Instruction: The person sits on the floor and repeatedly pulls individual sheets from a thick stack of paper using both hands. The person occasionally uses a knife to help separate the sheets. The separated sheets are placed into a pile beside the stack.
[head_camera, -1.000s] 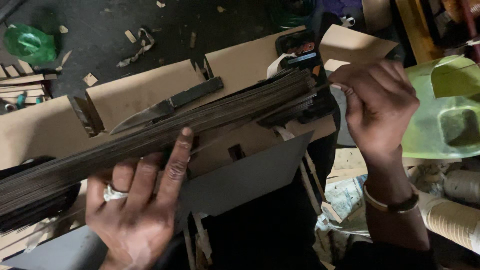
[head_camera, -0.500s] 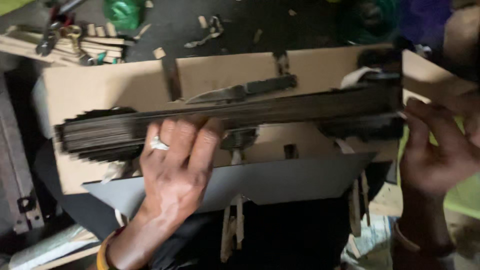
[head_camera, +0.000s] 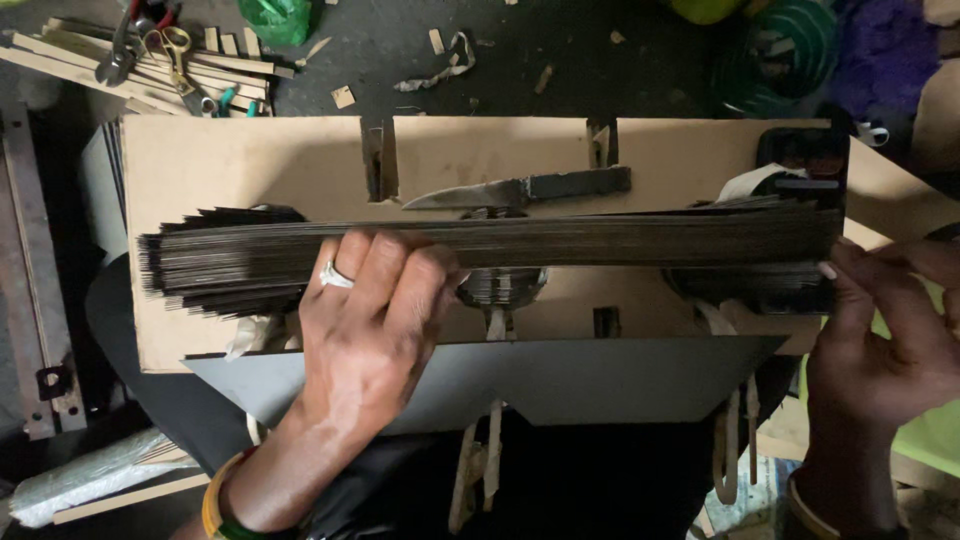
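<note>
- Board (head_camera: 250, 160) of pale brown fibre material spans most of the view, with two narrow slots cut into its far edge and a small square hole near its near edge; it carries everything below.
- Dark grey sheet (head_camera: 600, 385) lies along the board's near edge, overhanging it towards the person, its two ends cut at a slant.
- A long bundle of thin dark strips (head_camera: 620, 240) lies lengthwise across the middle of the board, from near the left edge to the right edge, its left end fanned out unevenly.
- The left hand (head_camera: 370, 340) lies flat on the bundle left of the middle, fingers spread and pressing down on the strips, not curled around them; a ring sits on one finger and a yellow-green bangle on the wrist.
- The right hand (head_camera: 890, 340) is at the board's right edge, fingertips pushed against the end of the bundle, fingers bent but gripping nothing.
- A knife (head_camera: 515, 190) with a dark handle lies just beyond the bundle, tip pointing left.
- Scissors (head_camera: 180, 50) lie past the board's far left corner, among wooden slats.
</note>
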